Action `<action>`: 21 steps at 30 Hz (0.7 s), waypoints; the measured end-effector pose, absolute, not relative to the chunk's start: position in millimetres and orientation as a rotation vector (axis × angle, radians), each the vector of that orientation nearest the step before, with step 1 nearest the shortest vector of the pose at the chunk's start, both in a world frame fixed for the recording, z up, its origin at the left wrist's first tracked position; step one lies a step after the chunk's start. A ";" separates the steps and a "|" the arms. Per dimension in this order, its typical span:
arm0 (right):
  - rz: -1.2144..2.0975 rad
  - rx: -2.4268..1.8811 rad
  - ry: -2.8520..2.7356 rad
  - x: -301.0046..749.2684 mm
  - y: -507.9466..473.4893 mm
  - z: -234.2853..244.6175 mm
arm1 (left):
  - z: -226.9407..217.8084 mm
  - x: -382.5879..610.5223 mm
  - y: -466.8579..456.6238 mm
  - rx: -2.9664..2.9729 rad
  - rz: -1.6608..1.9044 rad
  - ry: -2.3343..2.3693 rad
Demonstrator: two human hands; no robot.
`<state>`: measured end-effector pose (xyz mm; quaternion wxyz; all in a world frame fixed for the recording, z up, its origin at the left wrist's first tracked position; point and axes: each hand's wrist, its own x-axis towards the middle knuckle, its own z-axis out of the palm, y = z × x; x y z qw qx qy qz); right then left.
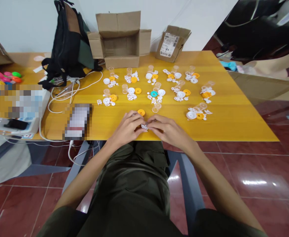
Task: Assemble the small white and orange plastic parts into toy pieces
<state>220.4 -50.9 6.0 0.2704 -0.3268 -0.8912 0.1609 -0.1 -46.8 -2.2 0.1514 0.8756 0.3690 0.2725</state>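
Note:
Close to the table's front edge, my left hand point(130, 126) and my right hand point(168, 129) meet with fingers pinched round a small white plastic piece point(144, 126). Its exact shape is partly covered by my fingertips. Just beyond my left fingers lies an orange round plastic part point(141, 112). A clear plastic cup point(156, 107) rests past my right fingers. Farther back sit several small groups of similar parts, one with a teal disc point(154, 93) and a white round cap point(161, 92).
An open cardboard box point(121, 46) and a smaller carton point(171, 44) stand along the wall, with a backpack point(69, 42) to their left. A phone point(77, 121), white cables point(72, 90) and a power strip point(23, 123) occupy the left side. Colourful plastic pieces point(3, 79) lie far left.

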 end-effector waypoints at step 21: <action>0.209 -0.863 -2.511 225.2 -52.3 4.2 | -0.6 0.6 -46.4 2.525 0.758 1.060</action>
